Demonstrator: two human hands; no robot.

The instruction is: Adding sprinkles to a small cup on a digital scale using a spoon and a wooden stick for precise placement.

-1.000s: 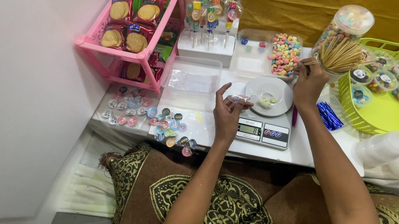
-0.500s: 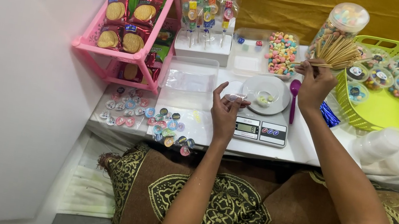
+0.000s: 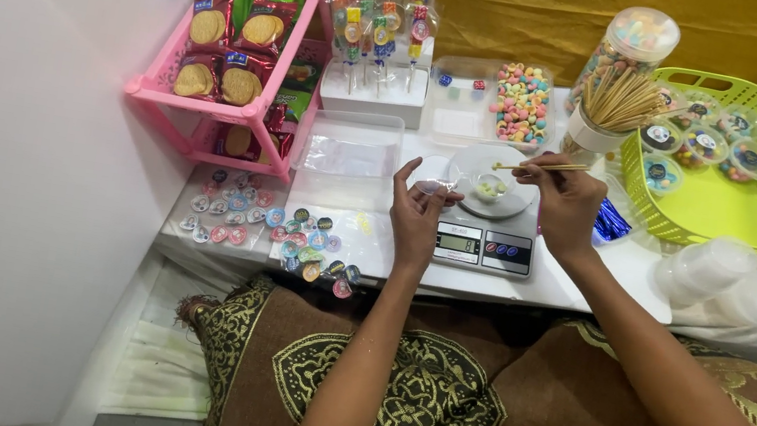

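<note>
My right hand [image 3: 563, 204] pinches a thin wooden skewer [image 3: 539, 168] held level above a white kitchen scale [image 3: 483, 244]. On the scale's round platform sits a small clear cup [image 3: 490, 187] with a few pale candies inside. My left hand [image 3: 416, 213] rests beside the scale and holds a small clear lid [image 3: 433, 187] between thumb and fingers. Behind the scale stands a white cup of wooden skewers [image 3: 615, 107] and a clear tray of pastel candies [image 3: 520, 103].
A pink rack of biscuit packets [image 3: 233, 58] stands at the left. Round stickers [image 3: 294, 233] lie at the front left. A lime green basket [image 3: 755, 202] with filled lidded cups sits at the right, with stacked clear cups [image 3: 709, 270] in front. A candy jar [image 3: 636, 43] stands at the back.
My right hand drew one skewer out of the white cup and brought it left and down over the scale. My left hand stayed by the scale with the lid.
</note>
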